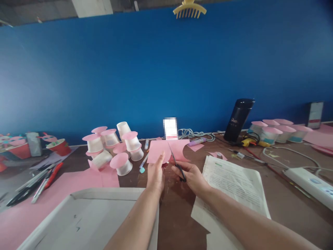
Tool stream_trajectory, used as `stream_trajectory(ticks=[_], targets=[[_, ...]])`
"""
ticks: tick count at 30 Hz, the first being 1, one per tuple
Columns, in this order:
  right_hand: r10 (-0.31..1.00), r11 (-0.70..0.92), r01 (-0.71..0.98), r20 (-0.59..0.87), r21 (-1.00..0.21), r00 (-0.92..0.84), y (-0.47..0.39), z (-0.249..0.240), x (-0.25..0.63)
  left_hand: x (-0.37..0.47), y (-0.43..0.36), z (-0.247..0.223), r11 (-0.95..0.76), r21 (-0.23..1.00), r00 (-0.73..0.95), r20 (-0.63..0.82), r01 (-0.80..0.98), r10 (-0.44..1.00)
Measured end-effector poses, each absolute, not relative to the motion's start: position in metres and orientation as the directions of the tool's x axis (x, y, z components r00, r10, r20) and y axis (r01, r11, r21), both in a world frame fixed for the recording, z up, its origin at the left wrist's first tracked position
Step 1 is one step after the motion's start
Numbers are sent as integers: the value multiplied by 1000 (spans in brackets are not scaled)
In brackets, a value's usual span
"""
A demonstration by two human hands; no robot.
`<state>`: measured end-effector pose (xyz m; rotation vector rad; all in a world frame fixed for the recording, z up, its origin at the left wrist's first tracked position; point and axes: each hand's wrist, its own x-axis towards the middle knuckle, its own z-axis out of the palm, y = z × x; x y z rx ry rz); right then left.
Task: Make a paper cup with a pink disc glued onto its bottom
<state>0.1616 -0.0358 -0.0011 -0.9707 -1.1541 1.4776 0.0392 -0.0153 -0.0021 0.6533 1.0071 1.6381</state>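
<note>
While the right grip (pixel 191 173) is closed around the handles of the black scissors (pixel 180 169), whose blades meet the pink paper (pixel 156 149), the left grip (pixel 156 172) pinches that paper at its near edge, thumb on top. The paper is in front of the person, its right side already curved inward. It looks light and thin, likely to bend or crease under a hard squeeze; the flat part left of the blades seems the best place to hold. Outward on the desk (pixel 174 215), pink-topped cups (pixel 121 161) cluster to the left, printed sheets (pixel 234 180) lie right, and a dark bottle (pixel 236 121) stands farther back.
</note>
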Motion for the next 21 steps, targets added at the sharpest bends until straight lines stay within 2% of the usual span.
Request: stream_trajectory(ticks=[7,15,21], targets=[[974,-42,-172,-3,-984,-225,-35,-2,164,28,-12,-8,-59,935,-338,-67,-349,939],[978,-22,-110,1,-994,-208,-34,3,168,27,-12,-8,-108,951,-313,12,-290,950],[978,-13,-92,7,-996,-210,-35,6,167,24,-10,-11,-94,958,-308,7,-270,951]])
